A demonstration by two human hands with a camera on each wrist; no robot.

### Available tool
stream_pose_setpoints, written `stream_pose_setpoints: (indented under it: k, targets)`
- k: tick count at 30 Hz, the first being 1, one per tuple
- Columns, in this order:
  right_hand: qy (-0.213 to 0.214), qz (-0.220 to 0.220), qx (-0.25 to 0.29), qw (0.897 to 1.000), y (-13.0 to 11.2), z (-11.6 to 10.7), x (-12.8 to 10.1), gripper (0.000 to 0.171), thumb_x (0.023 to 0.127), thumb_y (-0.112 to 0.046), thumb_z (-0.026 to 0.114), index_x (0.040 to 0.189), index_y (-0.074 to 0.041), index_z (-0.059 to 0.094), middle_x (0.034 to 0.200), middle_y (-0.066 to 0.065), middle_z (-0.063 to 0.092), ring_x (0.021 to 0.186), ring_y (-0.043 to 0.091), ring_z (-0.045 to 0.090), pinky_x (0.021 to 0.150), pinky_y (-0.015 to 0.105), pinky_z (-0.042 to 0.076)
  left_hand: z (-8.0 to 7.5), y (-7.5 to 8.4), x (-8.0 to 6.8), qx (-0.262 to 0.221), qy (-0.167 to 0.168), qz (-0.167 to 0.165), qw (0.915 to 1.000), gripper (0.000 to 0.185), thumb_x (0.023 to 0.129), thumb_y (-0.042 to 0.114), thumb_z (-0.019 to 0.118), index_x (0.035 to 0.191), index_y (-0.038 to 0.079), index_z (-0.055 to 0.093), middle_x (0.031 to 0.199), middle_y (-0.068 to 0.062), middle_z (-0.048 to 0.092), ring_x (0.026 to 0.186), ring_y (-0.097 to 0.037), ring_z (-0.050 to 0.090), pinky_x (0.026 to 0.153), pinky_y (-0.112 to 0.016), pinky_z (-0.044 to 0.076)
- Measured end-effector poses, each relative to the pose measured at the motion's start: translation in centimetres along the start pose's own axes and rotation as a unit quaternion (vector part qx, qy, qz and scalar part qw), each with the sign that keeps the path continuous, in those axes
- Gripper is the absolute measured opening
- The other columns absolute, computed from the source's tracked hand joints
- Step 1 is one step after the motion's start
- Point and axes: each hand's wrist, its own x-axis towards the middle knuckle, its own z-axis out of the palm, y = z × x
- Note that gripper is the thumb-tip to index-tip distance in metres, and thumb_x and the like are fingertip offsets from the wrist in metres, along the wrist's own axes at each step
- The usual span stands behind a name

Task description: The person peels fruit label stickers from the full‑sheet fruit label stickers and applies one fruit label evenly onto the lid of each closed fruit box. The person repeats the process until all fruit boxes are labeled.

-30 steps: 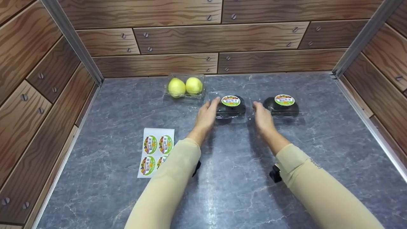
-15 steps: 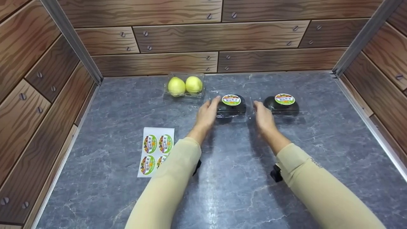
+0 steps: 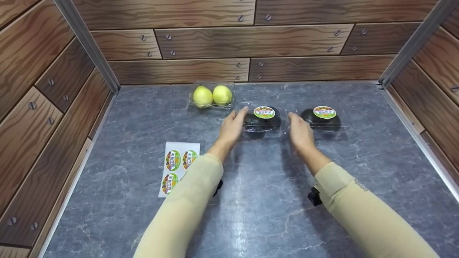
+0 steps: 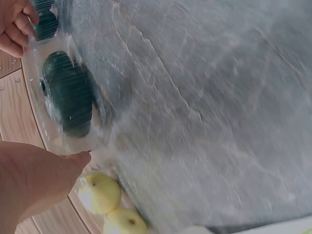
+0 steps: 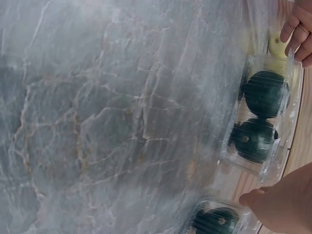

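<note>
A clear plastic fruit box stands between my hands, with round dark green fruits inside and an oval fruit label on its lid. My left hand grips the box's left end, thumb at the front; in the right wrist view its fingers bend at the box's corner. At the right end my right hand holds the edge, fingers bent against the rim in the left wrist view. A second labelled box of dark green fruits stands close beside the right hand.
At the back left is a clear box with two yellow-green fruits. A sheet of oval labels lies on the grey marbled table, partly covered by my left sleeve. Wood-patterned walls enclose three sides.
The head view has shifted a little. My left hand and forearm have moved slightly left relative to the box, the sleeve covering more of the label sheet. Both boxes of dark green fruits stay in place.
</note>
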Motion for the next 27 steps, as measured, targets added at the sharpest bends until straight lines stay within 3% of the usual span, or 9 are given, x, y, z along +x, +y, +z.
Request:
stream_pose_setpoints:
  k: [2, 4, 9, 13, 17, 21, 27]
  targets:
    - [0.024, 0.010, 0.011, 1.000, 1.3, 0.5, 1.5, 0.065, 0.108, -0.054, 0.037, 0.146, -0.008, 0.064, 0.154, 0.017, 0.055, 0.142, 0.048, 0.048, 0.119, 0.056, 0.035, -0.5, 0.3, 0.0, -0.001, -0.003, 0.008, 1.0000, 0.085, 0.102, 0.061, 0.051, 0.162, 0.001, 0.039, 0.168, -0.013, 0.039, 0.157, -0.030, 0.032, 0.128, -0.041, 0.023]
    - [0.040, 0.017, 0.030, 0.999, 1.3, 0.3, 1.4, 0.066, 0.106, -0.056, 0.039, 0.148, -0.011, 0.063, 0.156, 0.015, 0.054, 0.144, 0.047, 0.047, 0.120, 0.055, 0.034, -1.0, 0.6, -0.1, 0.008, -0.005, 0.017, 0.9998, 0.085, 0.102, 0.062, 0.050, 0.162, 0.003, 0.040, 0.168, -0.012, 0.039, 0.157, -0.030, 0.032, 0.128, -0.042, 0.023]
    - [0.054, -0.004, 0.084, 0.995, -2.3, -0.8, -1.7, 0.063, 0.110, -0.045, 0.036, 0.158, -0.008, 0.050, 0.164, 0.010, 0.046, 0.153, 0.035, 0.038, 0.127, 0.045, 0.027, -3.0, 1.1, 0.4, 0.034, -0.007, 0.042, 0.9985, 0.079, 0.104, 0.062, 0.047, 0.162, 0.008, 0.043, 0.167, -0.010, 0.042, 0.156, -0.030, 0.035, 0.128, -0.045, 0.024]
    - [0.059, -0.031, 0.120, 0.990, -4.4, 0.4, -1.8, 0.061, 0.110, -0.042, 0.039, 0.158, -0.005, 0.049, 0.164, 0.011, 0.046, 0.154, 0.030, 0.037, 0.127, 0.040, 0.025, -5.3, 1.3, 1.4, 0.040, 0.004, 0.052, 0.9979, 0.076, 0.105, 0.057, 0.047, 0.161, 0.005, 0.044, 0.167, -0.012, 0.041, 0.156, -0.031, 0.035, 0.128, -0.042, 0.024]
    - [0.040, -0.062, 0.182, 0.981, -7.7, 2.6, -1.7, 0.059, 0.111, -0.037, 0.041, 0.157, 0.001, 0.048, 0.163, 0.015, 0.046, 0.154, 0.029, 0.038, 0.127, 0.034, 0.025, -8.3, 1.6, 2.6, 0.032, 0.027, 0.057, 0.9975, 0.075, 0.107, 0.055, 0.046, 0.161, 0.003, 0.042, 0.168, -0.013, 0.039, 0.156, -0.031, 0.033, 0.128, -0.041, 0.023]
    - [-0.005, -0.071, 0.239, 0.969, -11.1, 5.1, -2.0, 0.061, 0.112, -0.038, 0.039, 0.158, 0.002, 0.044, 0.165, 0.017, 0.043, 0.155, 0.030, 0.036, 0.127, 0.036, 0.025, -11.0, 1.7, 3.7, 0.017, 0.056, 0.064, 0.9962, 0.077, 0.107, 0.056, 0.045, 0.161, 0.001, 0.042, 0.168, -0.013, 0.038, 0.157, -0.030, 0.031, 0.129, -0.039, 0.022]
    - [-0.053, -0.060, 0.265, 0.961, -14.1, 8.8, -2.4, 0.063, 0.113, -0.043, 0.033, 0.161, -0.002, 0.041, 0.168, 0.015, 0.038, 0.157, 0.031, 0.032, 0.129, 0.040, 0.022, -13.6, 0.6, 4.8, 0.022, 0.070, 0.054, 0.9958, 0.083, 0.105, 0.060, 0.044, 0.162, 0.000, 0.038, 0.170, -0.012, 0.036, 0.159, -0.028, 0.027, 0.129, -0.037, 0.019]
